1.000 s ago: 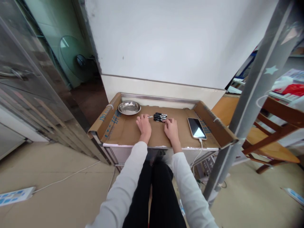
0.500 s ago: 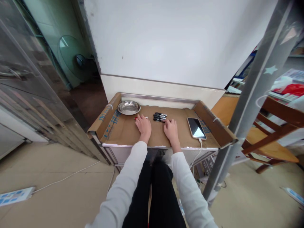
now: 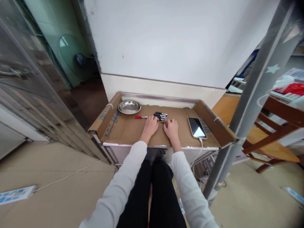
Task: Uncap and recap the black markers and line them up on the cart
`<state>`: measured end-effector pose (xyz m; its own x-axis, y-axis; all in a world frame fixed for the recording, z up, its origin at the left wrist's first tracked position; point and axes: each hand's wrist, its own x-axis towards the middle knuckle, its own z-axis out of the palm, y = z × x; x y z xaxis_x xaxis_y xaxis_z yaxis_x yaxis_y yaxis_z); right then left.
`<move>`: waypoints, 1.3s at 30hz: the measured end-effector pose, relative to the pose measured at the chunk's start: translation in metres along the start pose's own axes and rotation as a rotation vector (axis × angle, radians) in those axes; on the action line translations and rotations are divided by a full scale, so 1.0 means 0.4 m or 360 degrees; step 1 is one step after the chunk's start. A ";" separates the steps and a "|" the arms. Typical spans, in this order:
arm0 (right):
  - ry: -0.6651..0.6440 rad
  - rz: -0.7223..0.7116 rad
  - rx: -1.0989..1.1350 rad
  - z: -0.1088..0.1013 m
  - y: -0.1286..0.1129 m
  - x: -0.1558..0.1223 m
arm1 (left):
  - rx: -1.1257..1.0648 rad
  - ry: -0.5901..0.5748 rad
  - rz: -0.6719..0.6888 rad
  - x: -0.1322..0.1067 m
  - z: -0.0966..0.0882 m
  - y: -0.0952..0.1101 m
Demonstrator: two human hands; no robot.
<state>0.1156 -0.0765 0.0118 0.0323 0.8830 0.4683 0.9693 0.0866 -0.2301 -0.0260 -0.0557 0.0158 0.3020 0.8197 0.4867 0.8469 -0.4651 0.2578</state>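
Note:
A small group of black marker pens (image 3: 161, 116) lies on the cardboard-covered table (image 3: 128, 131), near its middle. My left hand (image 3: 151, 125) rests just in front of them, fingers reaching to their left ends. My right hand (image 3: 171, 128) lies flat beside the pens' right ends, fingers stretched out. A red pen (image 3: 140, 117) lies alone to the left, apart from both hands. A round steel bowl (image 3: 129, 107) stands at the back left corner.
A phone (image 3: 196, 128) with a white cable lies to the right of my hands. A grey metal post (image 3: 247, 98) rises at the table's right, a wooden chair (image 3: 273, 139) behind it. A power strip (image 3: 14, 195) lies on the floor at left.
My left hand has let go of the red pen, left it near the bowl, and moved right to the black pens. My right hand has barely moved.

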 end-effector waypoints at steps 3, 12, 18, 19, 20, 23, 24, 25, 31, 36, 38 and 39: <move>0.0003 0.0024 -0.0012 -0.002 -0.002 -0.001 | 0.0034 0.0021 -0.0025 0.001 -0.002 0.002; -0.0026 0.0074 -0.0113 -0.001 -0.004 -0.002 | 0.0034 0.0024 -0.0013 0.001 -0.003 0.000; -0.0072 0.0007 -0.0069 -0.004 -0.003 -0.002 | 0.0042 -0.0006 -0.0030 0.002 -0.003 -0.005; -0.0072 -0.0002 -0.0064 -0.004 -0.003 -0.002 | 0.0040 -0.0020 -0.0023 0.002 -0.005 -0.005; -0.0075 -0.0009 -0.0060 -0.004 -0.003 -0.002 | 0.0031 -0.0034 -0.0020 0.002 -0.007 -0.005; -0.0090 -0.0021 -0.0054 -0.003 -0.003 -0.001 | -0.0044 -0.0078 -0.0008 0.003 -0.012 -0.003; -0.0094 -0.0023 -0.0053 -0.003 -0.003 0.000 | -0.0075 -0.0092 -0.0001 0.003 -0.013 -0.003; -0.0095 -0.0024 -0.0052 -0.003 -0.003 0.000 | -0.0103 -0.0105 0.0010 0.004 -0.014 -0.003; -0.0032 0.0053 -0.0061 -0.002 -0.003 -0.002 | -0.0248 -0.0074 0.0006 0.003 -0.018 -0.007; 0.0021 0.0074 -0.0036 0.002 0.001 -0.002 | -0.0389 -0.0052 0.0037 0.003 -0.021 -0.009; 0.0000 0.0010 0.0037 0.001 0.001 0.001 | -0.0443 -0.0048 0.0063 0.002 -0.023 -0.009; -0.0013 -0.0022 0.0073 -0.001 0.001 0.002 | -0.0474 -0.0048 0.0073 0.002 -0.023 -0.008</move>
<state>0.1160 -0.0759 0.0125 0.0167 0.8851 0.4651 0.9575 0.1198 -0.2624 -0.0327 -0.0567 0.0231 0.3538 0.8030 0.4797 0.6678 -0.5759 0.4715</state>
